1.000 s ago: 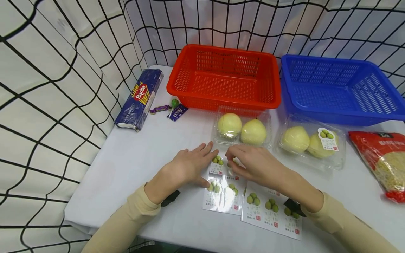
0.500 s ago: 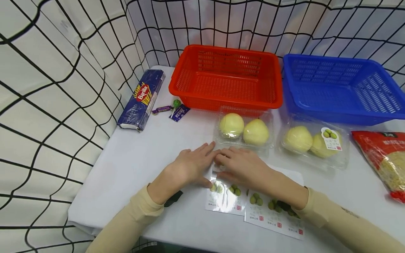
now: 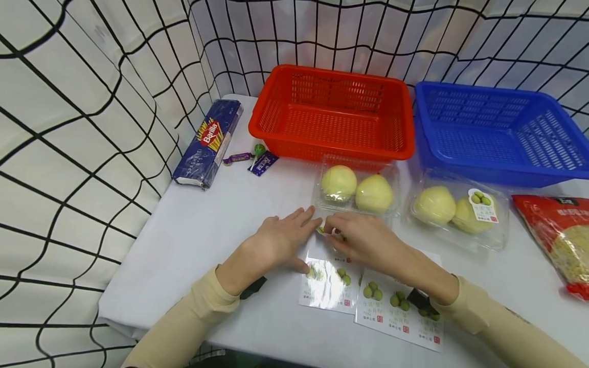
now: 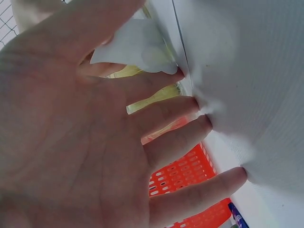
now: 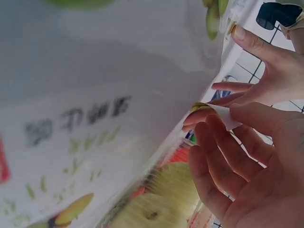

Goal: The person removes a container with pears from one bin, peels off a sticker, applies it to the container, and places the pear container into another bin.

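Note:
My left hand [image 3: 278, 243] lies with straight, spread fingers, its fingertips touching down by the left edge of a sticker sheet [image 3: 322, 301]. Between thumb and forefinger, my right hand [image 3: 368, 240] pinches a sticker [image 5: 223, 115] that curls up from the top of this sheet. The sticker's white back [image 4: 135, 47] shows in the left wrist view. A second sheet [image 3: 398, 317] with green fruit pictures lies partly under my right forearm. Just beyond the hands sits a clear plastic box [image 3: 356, 191] with two yellow pears.
Another clear box [image 3: 457, 209] of pears, bearing a sticker, stands at the right. Behind are a red basket [image 3: 331, 112] and a blue basket [image 3: 499, 133]. A spaghetti box [image 3: 209, 145], small sweets [image 3: 263, 163] and a red food bag [image 3: 557, 235] lie around.
My right hand has moved left over the top of the sheet, then slightly back right. The top left sticker, earlier flat, is now lifted in its fingers. My left hand stays nearly still.

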The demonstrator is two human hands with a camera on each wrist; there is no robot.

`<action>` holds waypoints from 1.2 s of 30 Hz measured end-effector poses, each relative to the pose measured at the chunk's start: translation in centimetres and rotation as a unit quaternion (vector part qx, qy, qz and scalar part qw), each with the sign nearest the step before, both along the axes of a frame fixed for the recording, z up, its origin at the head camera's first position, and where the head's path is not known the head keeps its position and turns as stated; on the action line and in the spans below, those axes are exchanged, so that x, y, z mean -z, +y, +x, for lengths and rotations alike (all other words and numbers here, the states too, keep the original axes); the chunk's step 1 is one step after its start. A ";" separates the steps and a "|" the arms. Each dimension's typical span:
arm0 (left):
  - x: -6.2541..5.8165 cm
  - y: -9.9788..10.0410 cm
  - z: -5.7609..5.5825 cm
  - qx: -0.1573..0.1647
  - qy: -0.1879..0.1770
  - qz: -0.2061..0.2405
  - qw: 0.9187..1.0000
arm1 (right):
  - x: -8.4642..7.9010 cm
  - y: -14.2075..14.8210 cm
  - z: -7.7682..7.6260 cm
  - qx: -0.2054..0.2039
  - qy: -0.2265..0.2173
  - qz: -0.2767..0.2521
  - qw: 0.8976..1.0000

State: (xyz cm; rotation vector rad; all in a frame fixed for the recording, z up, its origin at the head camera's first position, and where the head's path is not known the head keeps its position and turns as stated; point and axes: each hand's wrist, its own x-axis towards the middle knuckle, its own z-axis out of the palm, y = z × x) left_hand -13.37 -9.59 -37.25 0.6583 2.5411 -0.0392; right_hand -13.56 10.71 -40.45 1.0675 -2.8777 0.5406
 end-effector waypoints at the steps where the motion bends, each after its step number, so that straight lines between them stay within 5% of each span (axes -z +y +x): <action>1: 0.0 0.0 0.0 0.001 0.001 -0.002 1.000 | 0.0 0.1 0.0 0.004 0.004 -0.002 1.000; 10: 0.2 0.1 0.1 0.008 0.003 -0.014 1.000 | 0.0 0.9 0.4 0.055 0.015 -0.033 0.998; 19: 0.4 0.2 0.2 0.005 0.001 -0.010 1.000 | -0.3 2.0 0.5 0.106 -0.037 -0.078 0.991; 36: 0.0 0.3 0.4 0.011 -0.003 -0.016 1.000 | -0.4 3.1 0.6 0.140 -0.072 -0.117 0.981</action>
